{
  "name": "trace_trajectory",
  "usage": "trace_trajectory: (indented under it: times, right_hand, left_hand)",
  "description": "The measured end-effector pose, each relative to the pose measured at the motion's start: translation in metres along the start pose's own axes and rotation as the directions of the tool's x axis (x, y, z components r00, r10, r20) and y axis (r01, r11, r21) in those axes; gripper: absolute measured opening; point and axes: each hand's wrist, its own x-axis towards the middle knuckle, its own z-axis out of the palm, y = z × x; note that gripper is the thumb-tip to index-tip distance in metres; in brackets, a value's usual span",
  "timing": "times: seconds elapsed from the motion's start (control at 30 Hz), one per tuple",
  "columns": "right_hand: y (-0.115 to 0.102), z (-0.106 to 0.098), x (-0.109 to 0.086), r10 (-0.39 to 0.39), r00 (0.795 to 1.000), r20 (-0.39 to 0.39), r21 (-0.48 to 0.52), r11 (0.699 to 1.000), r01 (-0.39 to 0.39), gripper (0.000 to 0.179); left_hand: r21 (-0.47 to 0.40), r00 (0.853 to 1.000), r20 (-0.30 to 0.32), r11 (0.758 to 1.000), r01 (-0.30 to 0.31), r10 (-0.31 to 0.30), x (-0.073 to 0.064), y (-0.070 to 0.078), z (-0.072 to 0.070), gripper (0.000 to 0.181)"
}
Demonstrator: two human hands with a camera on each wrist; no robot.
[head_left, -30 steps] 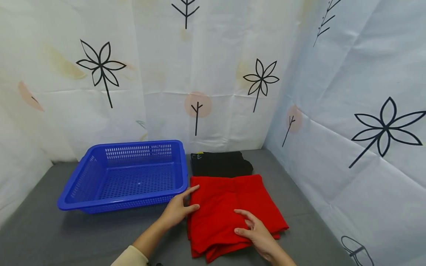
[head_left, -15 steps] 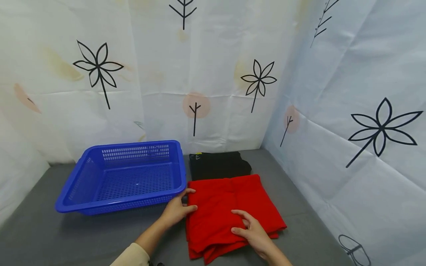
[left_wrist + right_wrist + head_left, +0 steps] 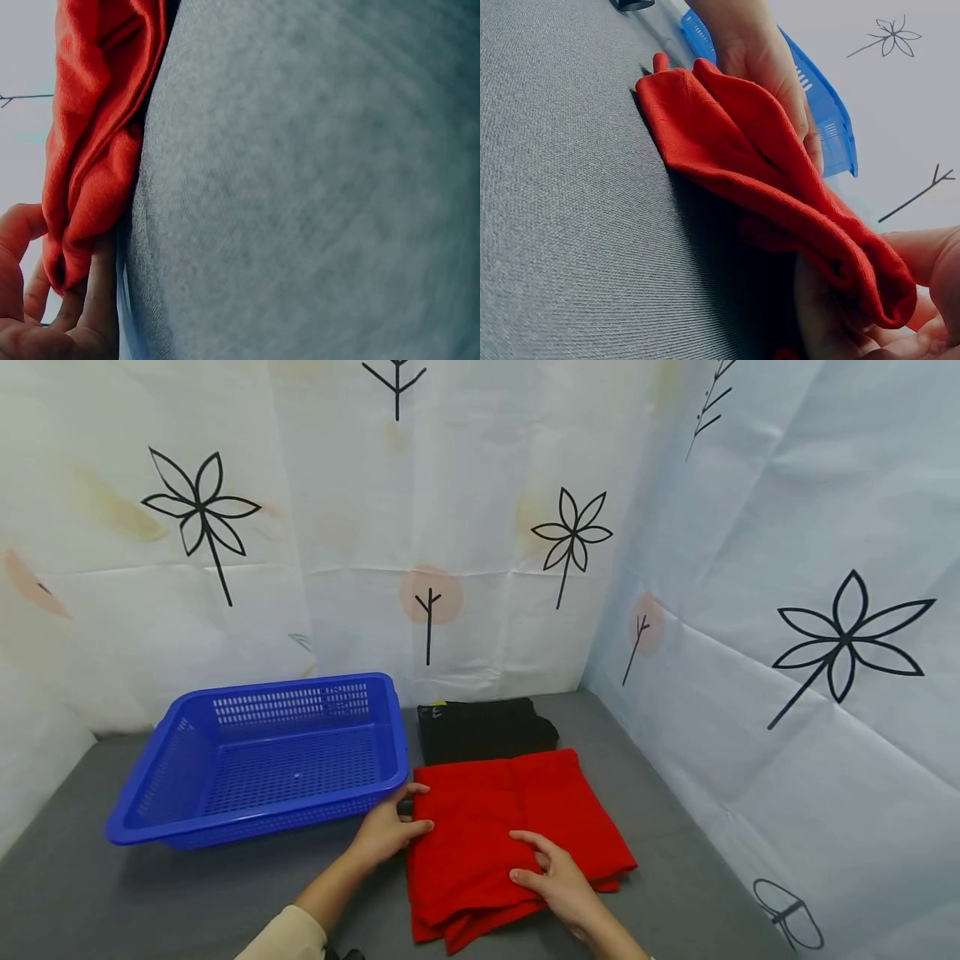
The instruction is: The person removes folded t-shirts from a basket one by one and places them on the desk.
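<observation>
A folded red cloth garment (image 3: 476, 827) lies on the grey surface in front of me, its layered folds showing at the near edge. At its left edge my left hand (image 3: 385, 831) grips the fabric, thumb on top; in the left wrist view, fingers (image 3: 97, 292) reach behind the bunched red folds. My right hand (image 3: 557, 878) holds the garment near its front right part, thumb and index finger over the cloth. The right wrist view shows a thick fold between that thumb and the other fingers, partly hidden by the fabric.
To the left stands a blue plastic basket (image 3: 258, 816) with perforated walls and nothing inside, its near right corner close to my left hand. A folded black garment (image 3: 483, 731) lies just behind the red one. White patterned sheets (image 3: 480, 527) hang behind and at the sides.
My left index finger, earlier stretched over the red garment, has drawn back to its left edge. The right hand keeps its hold. The whole head view has shifted slightly.
</observation>
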Motion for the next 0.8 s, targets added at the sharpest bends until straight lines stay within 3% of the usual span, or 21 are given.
trace_trajectory:
  times: [0.23,0.8]
  right_hand:
    - [-0.0018,0.0040,0.0026,-0.001,1.000,0.017,-0.031,1.000,0.002,0.057]
    - [-0.0018,0.0090,0.0081,0.009,0.998,-0.069,-0.249,0.968,-0.026,0.051]
  left_hand:
    - [0.023,0.999,-0.037,0.999,0.022,-0.021,-0.0016,-0.0011,-0.0065,0.051]
    - [0.015,0.999,-0.030,1.000,0.023,-0.022,-0.0004,-0.0009,-0.0072,0.049]
